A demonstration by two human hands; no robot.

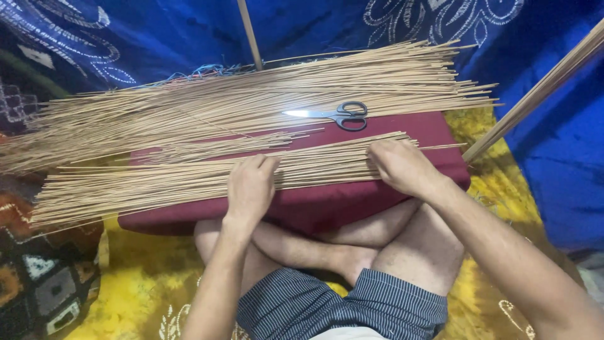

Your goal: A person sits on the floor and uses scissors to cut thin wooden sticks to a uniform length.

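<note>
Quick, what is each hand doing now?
Left hand: fingers curled, pressing on the near bundle of thin sticks.
Right hand: fingers curled on the same bundle.

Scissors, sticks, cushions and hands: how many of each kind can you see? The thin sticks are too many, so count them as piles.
Scissors: 1
Piles of thin sticks: 2, a far pile and a near pile under both hands
Dark red cushion: 1
Hands: 2, left hand and right hand
Total: 6
</note>
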